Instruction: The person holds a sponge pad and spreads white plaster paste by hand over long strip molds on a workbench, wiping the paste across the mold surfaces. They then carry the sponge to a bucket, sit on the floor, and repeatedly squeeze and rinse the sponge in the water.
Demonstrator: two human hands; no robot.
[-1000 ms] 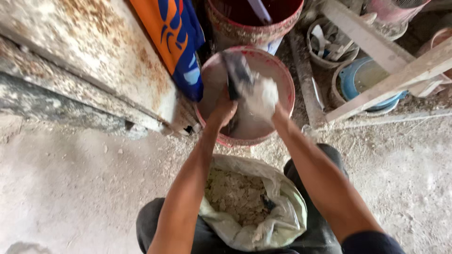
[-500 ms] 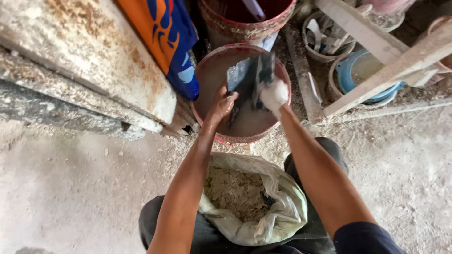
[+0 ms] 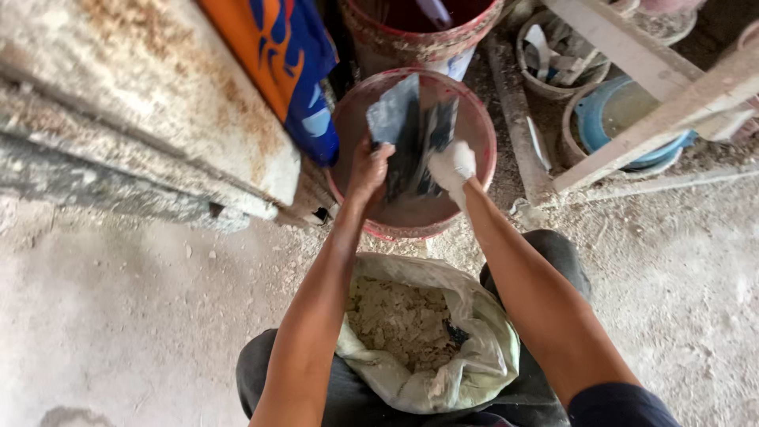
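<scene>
Now lifted higher and spread wider over the reddish bucket than half a second ago, dusty dark bag gripped by left hand and powder-white right hand, fingers clamped on its edges, seemingly mid-emptying, crumbly-filled sack waiting between knees.

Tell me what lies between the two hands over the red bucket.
In the head view, a dark, dusty plastic sheet spans the gap, gripped by the left hand and powder-whitened right hand above the round red bucket.
</scene>
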